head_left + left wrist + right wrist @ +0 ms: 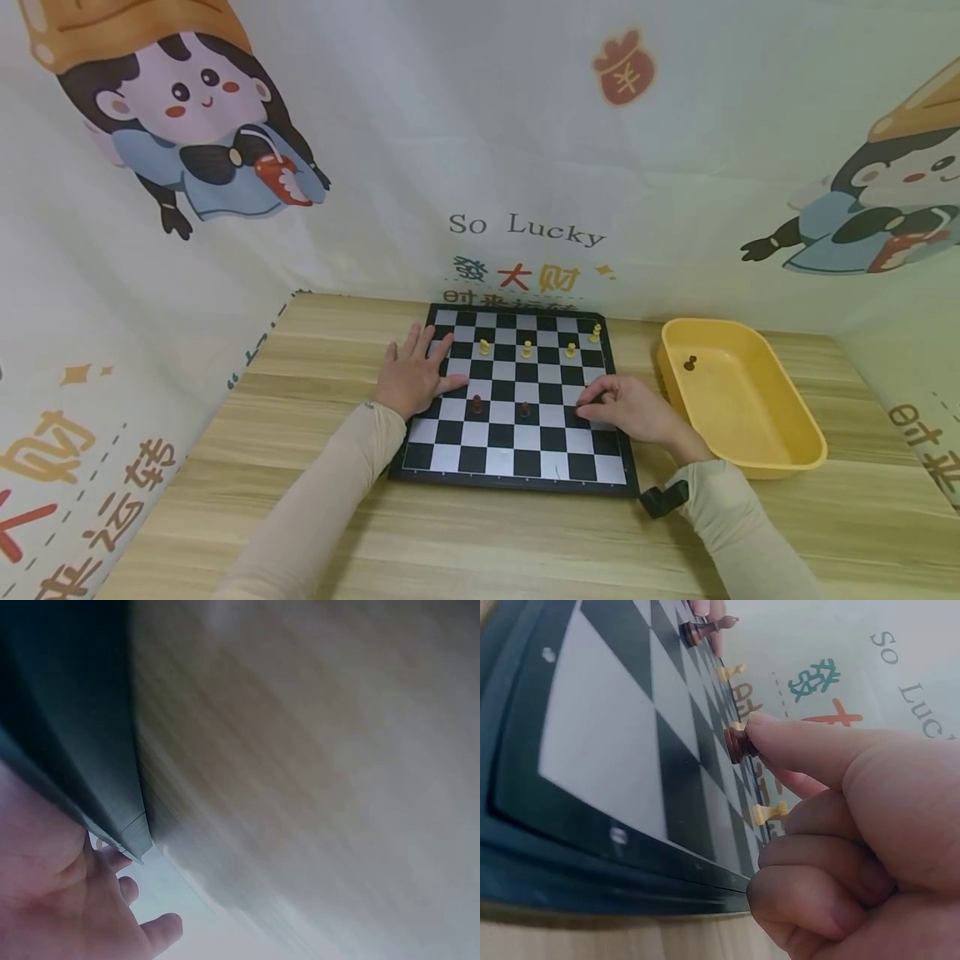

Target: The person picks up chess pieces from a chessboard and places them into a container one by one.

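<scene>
while the spread left hand (411, 379) touches the black-and-white chessboard (502, 390), centre the round-based brown chessman (738, 746) the right hand (632, 408) pinches.

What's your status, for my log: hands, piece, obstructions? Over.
Right hand pinches dark chess piece at the board. Left hand spread over board's left edge. No obstruction seen.

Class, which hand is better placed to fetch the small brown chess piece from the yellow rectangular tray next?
Probably the right hand: it's nearer the tray, though it must release the dark brown chess piece it pinches. The left hand rests on the left edge of the black-and-white chessboard.
</scene>
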`<action>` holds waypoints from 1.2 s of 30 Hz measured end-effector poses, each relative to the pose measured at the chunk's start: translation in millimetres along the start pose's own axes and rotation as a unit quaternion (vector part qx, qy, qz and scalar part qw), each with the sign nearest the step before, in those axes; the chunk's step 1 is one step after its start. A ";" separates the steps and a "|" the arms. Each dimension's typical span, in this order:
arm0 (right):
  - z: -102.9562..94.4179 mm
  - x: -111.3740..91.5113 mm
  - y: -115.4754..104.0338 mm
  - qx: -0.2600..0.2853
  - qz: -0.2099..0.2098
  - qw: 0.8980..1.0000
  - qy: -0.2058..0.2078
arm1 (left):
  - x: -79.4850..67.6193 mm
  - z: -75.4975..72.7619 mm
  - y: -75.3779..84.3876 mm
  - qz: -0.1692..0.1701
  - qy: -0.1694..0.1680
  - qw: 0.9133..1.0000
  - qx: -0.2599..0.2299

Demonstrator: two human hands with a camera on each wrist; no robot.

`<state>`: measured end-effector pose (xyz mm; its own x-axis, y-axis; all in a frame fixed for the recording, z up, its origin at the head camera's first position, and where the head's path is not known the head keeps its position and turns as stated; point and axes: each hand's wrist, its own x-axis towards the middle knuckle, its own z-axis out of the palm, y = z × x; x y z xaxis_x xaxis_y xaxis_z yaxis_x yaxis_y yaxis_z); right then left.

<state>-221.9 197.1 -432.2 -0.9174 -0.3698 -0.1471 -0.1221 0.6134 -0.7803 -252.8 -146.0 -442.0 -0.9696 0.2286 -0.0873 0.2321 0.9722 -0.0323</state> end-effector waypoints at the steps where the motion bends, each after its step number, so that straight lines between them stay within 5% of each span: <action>1: -1.5 -0.7 -0.6 -0.002 -0.001 1.000 0.001 | -0.1 0.1 0.0 0.000 0.001 1.000 0.000; 36: -71.1 -4.4 -33.6 -0.102 -0.006 0.993 0.056 | -2.1 -2.8 1.8 0.004 0.004 1.000 0.011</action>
<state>-240.7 227.8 -362.1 -0.9506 -0.3045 -0.0609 -0.1969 0.7429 -0.6398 -250.5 -144.6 -439.0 -0.9683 0.2366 -0.0804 0.2412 0.9690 -0.0534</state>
